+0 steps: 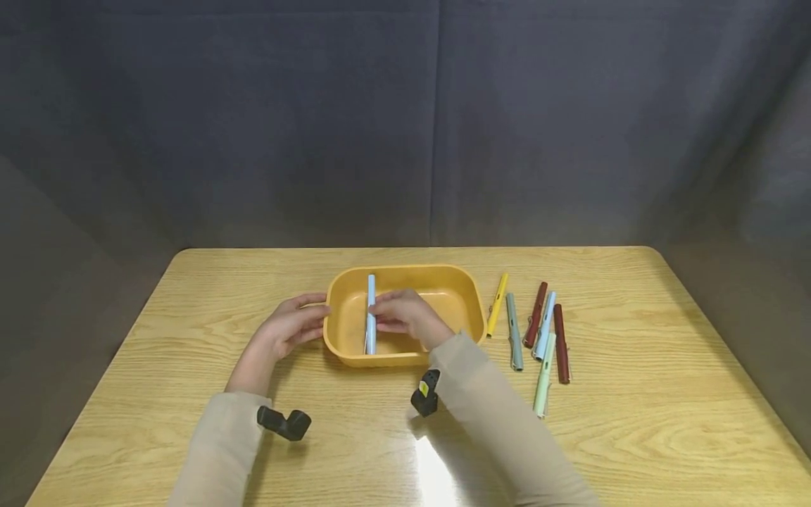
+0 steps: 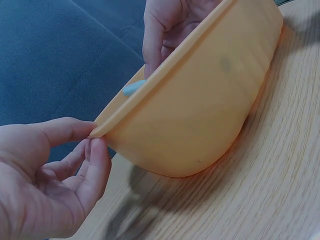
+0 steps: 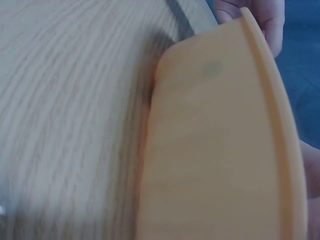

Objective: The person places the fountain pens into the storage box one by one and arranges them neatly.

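Observation:
A yellow-orange plastic tub stands on the table. My left hand is at its left end, and in the left wrist view the thumb and fingers pinch the rim. Inside the tub, toward its left, is a light blue pen lying front to back. My right hand reaches over the front wall and pinches this pen at mid-length. In the right wrist view the tub wall hides most of that hand, and the pen is out of sight there.
Right of the tub lie several pens: a yellow pen, a grey-green pen, two dark red pens, one a dark red pen farthest right, another light blue pen and a mint green pen. A dark curtain hangs behind the wooden table.

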Tool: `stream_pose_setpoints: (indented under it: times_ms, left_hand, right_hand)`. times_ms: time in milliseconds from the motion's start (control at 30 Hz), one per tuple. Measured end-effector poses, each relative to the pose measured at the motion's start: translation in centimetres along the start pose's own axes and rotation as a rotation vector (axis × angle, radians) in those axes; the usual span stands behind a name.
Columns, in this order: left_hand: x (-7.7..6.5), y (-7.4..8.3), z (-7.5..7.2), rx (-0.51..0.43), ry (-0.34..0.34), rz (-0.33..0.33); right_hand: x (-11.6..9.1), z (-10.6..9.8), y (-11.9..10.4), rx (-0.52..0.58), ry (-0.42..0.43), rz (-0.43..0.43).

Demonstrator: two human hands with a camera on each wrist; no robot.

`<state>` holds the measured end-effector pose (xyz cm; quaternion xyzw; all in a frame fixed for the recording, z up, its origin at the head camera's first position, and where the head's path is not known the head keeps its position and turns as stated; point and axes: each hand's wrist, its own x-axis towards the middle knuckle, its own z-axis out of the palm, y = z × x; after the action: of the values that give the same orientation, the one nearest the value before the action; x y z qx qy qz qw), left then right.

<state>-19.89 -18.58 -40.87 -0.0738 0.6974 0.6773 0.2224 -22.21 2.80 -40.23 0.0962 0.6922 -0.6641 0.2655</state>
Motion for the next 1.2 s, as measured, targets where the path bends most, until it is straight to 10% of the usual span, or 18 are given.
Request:
stream_pose_setpoints:
  times_ms: [1200]
  left_hand:
    - [-0.1,0.0,0.0,0.006,0.007,-0.003]
  right_hand:
    - [1.4,2.9,1.3,-0.070,0.056,-0.029]
